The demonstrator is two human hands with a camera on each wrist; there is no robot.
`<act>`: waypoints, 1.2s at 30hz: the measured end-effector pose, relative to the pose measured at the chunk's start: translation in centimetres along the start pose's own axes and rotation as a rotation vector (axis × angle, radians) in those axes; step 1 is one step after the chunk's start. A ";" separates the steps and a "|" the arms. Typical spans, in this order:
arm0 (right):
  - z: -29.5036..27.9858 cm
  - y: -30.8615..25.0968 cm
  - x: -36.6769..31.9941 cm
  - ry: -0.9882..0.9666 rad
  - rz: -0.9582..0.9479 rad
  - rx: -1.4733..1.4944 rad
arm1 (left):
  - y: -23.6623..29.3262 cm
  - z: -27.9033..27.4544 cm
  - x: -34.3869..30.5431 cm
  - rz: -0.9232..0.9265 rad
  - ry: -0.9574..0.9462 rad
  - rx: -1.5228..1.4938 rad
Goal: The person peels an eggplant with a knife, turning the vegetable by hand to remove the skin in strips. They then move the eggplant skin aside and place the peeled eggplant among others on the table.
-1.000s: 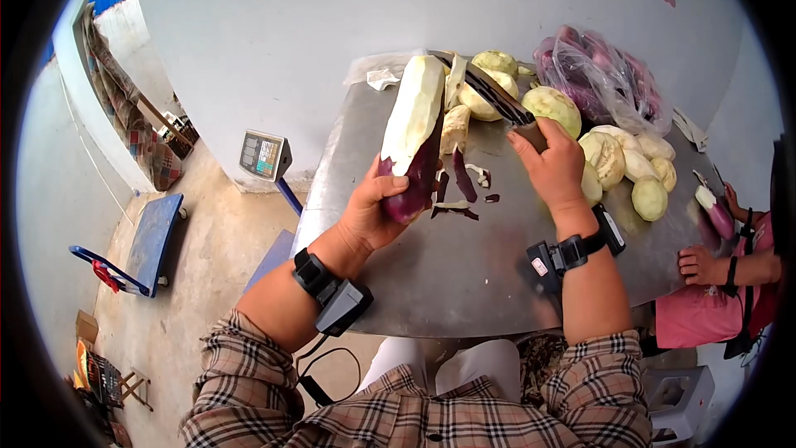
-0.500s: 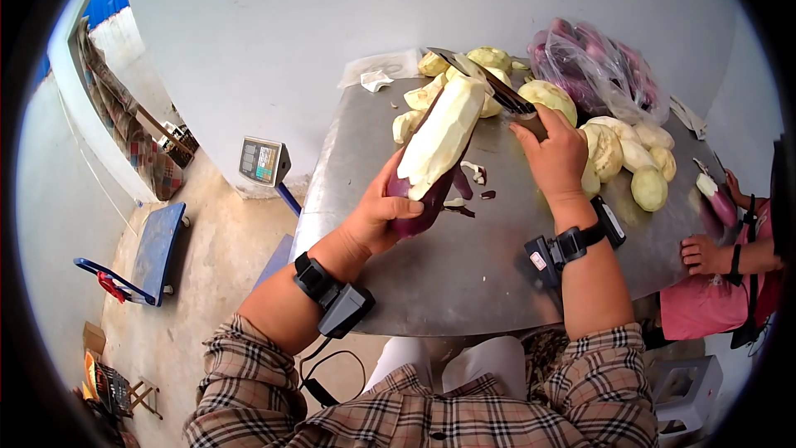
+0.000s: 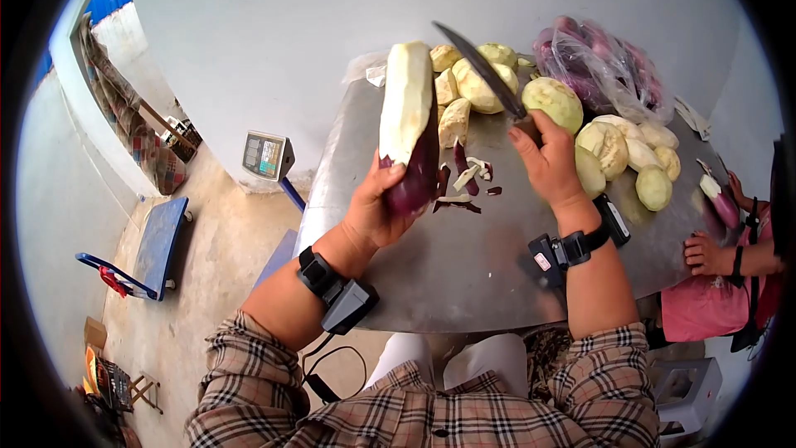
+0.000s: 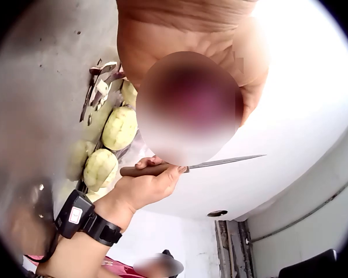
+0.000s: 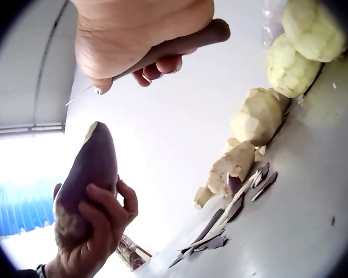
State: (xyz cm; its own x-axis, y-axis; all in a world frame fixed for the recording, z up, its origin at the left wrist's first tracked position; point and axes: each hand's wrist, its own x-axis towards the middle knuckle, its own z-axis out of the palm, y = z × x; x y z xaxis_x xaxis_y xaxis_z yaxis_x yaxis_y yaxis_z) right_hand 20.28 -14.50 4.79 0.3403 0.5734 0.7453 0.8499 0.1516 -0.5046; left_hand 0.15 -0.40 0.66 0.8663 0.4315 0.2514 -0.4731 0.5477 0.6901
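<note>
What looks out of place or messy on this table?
Only purple peel scraps lie scattered on the metal table beneath the half-peeled eggplant the left hand grips. The right hand holds the knife clear of it. Nothing else stands out.

Eggplant (image 4: 188, 107) end out of focus

No text, number or brand could be read in any view. A lit display was seen on the scale (image 3: 264, 156) on the floor beside the table, but its figures were too small to be made out. A small white label (image 4: 74, 215) was seen on the black device (image 3: 551, 255) strapped to the right wrist, and its print was too blurred to be read.
</note>
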 end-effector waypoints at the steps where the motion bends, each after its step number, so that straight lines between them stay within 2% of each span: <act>1: 0.2 -0.6 -0.1 -0.074 0.021 0.028 | 0.0 -0.1 0.1 0.010 0.034 -0.034; 5: 1.5 -2.5 -0.6 -0.314 -0.026 -0.007 | -0.1 -1.3 0.6 -0.040 0.088 -0.100; 8: 2.7 -3.0 -1.1 -0.325 -0.172 -0.028 | -0.3 -2.3 0.8 -0.079 0.064 -0.225; 9: 3.3 -3.1 -1.4 -0.324 -0.183 -0.012 | -0.4 -1.5 0.7 -0.060 0.258 -0.161; 12: 3.9 -3.4 -1.7 -0.401 -0.212 -0.094 | 0.1 0.1 0.8 -0.070 0.267 -0.177; 19: 3.9 -3.7 -1.7 -0.452 -0.188 -0.101 | 0.1 0.4 0.8 -0.066 0.274 -0.137; 25: 3.9 -3.8 -1.7 -0.515 -0.263 -0.074 | -0.1 0.1 0.8 -0.020 0.252 -0.079; 31: 3.9 -3.9 -1.8 -0.441 -0.257 -0.147 | 0.0 -0.5 0.8 -0.027 0.218 -0.048; 34: 3.6 -3.6 -1.6 -0.460 -0.163 -0.104 | 0.1 -0.4 0.8 -0.051 0.277 -0.048; 36: 3.6 -3.6 -1.6 -0.447 -0.169 -0.107 | 0.0 -0.2 0.9 -0.036 0.299 -0.066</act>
State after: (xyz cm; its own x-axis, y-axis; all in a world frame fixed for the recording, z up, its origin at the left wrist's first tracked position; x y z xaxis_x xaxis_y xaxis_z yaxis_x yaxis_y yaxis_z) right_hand 15.17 -13.05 3.83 0.0078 0.8408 0.5412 0.9230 0.2022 -0.3275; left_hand 0.95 0.10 0.77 0.8020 0.5972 0.0104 -0.4610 0.6078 0.6465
